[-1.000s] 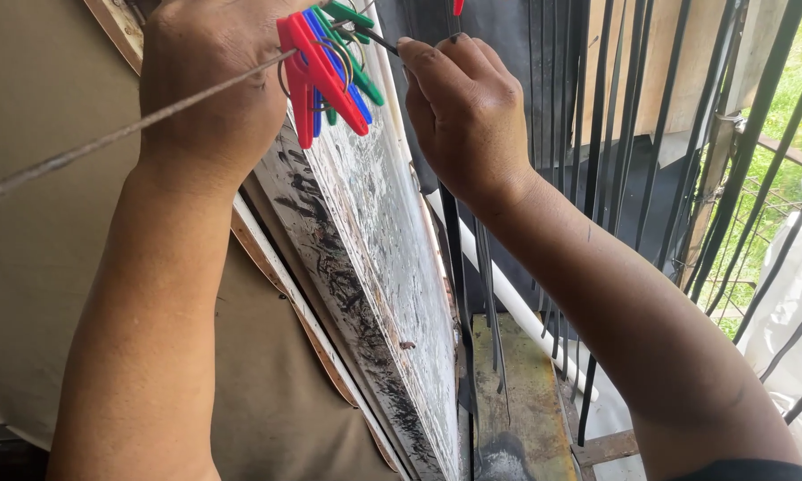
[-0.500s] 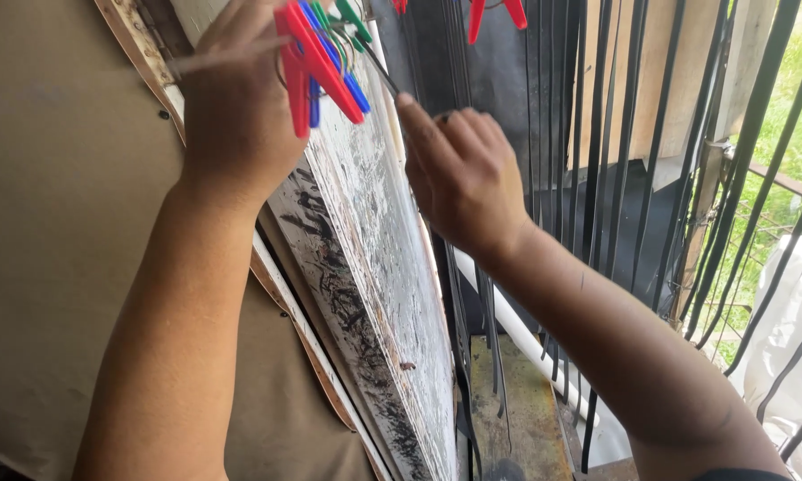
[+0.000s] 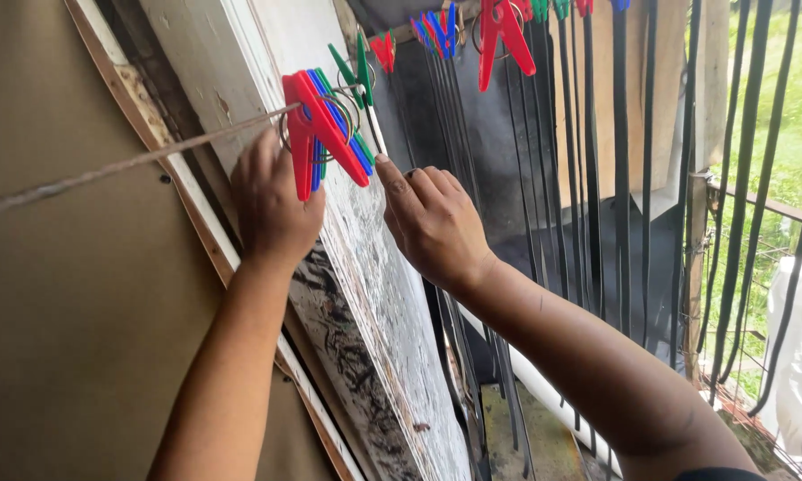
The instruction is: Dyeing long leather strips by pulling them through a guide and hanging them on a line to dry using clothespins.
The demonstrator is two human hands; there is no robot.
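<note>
A thin line [image 3: 107,169] runs from the left edge up to a bunch of plastic clothespins. My left hand [image 3: 272,200] is raised under the line and grips the big red clothespin [image 3: 316,134] at the front of that bunch. Blue clothespins [image 3: 340,134] and green clothespins [image 3: 352,76] sit just behind the red one. My right hand [image 3: 432,223] is beside them, fingers curled and pinching a thin black strip [image 3: 376,138] that hangs from a green pin.
More red, blue and green clothespins [image 3: 499,31] hang further along the line with several long black strips [image 3: 588,178] below them. A stained white board [image 3: 365,294] leans against the brown wall [image 3: 71,321]. Dark metal window bars [image 3: 748,205] stand at the right.
The view has shifted so both hands sit lower in frame. My left hand slid along the line to the red clothespin. My right hand stays at the black strip.
</note>
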